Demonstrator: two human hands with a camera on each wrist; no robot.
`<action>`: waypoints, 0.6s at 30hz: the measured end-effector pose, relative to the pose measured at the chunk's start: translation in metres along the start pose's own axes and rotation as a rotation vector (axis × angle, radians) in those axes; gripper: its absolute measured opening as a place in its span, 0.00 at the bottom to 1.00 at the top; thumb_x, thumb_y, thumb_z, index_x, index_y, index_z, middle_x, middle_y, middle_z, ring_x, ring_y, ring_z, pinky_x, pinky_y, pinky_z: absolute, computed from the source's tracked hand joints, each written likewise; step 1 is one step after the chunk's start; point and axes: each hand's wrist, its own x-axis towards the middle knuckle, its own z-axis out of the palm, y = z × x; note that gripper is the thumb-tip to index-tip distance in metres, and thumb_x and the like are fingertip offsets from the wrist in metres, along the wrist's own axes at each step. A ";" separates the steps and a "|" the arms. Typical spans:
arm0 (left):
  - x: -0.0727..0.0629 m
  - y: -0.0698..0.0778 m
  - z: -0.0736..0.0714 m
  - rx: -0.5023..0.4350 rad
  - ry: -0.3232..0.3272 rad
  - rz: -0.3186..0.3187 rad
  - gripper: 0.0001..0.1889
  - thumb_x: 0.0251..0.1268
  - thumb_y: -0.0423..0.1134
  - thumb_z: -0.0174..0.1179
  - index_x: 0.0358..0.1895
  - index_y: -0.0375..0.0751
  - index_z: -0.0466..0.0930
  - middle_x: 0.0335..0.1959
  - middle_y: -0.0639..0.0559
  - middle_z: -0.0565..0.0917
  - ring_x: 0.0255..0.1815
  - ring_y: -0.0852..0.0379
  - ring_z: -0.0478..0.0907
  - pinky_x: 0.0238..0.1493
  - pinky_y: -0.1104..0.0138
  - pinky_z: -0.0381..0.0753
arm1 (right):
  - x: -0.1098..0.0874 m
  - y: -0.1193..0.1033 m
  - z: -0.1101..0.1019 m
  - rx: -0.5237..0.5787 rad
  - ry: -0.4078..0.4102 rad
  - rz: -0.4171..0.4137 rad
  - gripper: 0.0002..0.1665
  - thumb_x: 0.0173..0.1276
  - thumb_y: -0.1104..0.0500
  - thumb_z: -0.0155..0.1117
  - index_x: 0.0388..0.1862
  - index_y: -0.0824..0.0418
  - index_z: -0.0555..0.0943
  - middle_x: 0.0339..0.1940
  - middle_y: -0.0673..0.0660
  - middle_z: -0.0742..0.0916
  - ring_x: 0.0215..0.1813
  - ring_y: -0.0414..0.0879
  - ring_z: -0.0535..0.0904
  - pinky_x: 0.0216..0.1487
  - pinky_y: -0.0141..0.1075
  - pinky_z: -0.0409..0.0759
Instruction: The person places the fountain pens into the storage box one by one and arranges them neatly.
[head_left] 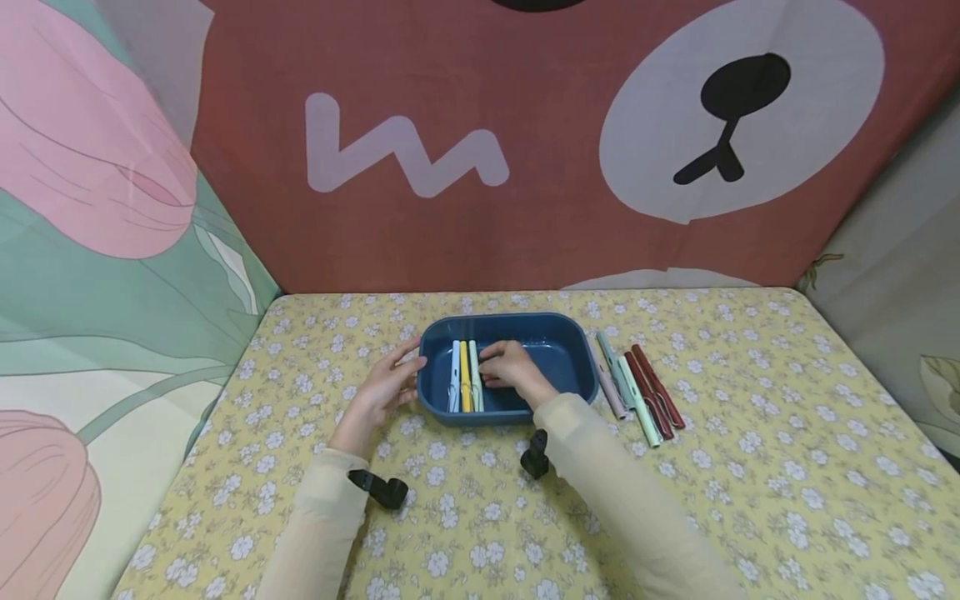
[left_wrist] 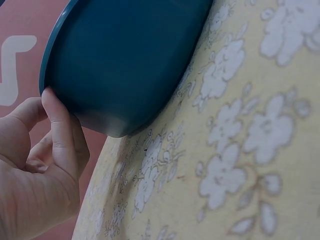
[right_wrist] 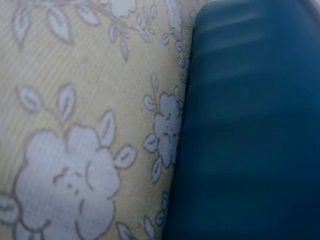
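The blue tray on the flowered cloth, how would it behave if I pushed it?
The blue tray would probably slide rather than tip, being wide and low. Its smooth, glossy walls suggest stiff plastic. Pens inside might shift, with bare floor beside them.

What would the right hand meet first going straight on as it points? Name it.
Probably the pale green pen in the blue tray; whether the right hand touches it is unclear.

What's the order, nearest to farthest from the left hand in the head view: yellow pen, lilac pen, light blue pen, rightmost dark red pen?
1. Light blue pen: in the tray, leftmost of three.
2. Yellow pen: in the tray, middle of three.
3. Lilac pen: outside, just right of the tray.
4. Rightmost dark red pen: outside, farther right.
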 end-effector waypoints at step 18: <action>-0.001 0.000 0.000 0.011 -0.005 0.001 0.28 0.73 0.44 0.52 0.73 0.60 0.58 0.31 0.59 0.76 0.23 0.66 0.73 0.25 0.74 0.77 | 0.001 -0.002 -0.002 0.090 0.050 -0.113 0.19 0.69 0.67 0.55 0.59 0.67 0.75 0.36 0.59 0.81 0.34 0.45 0.79 0.41 0.36 0.84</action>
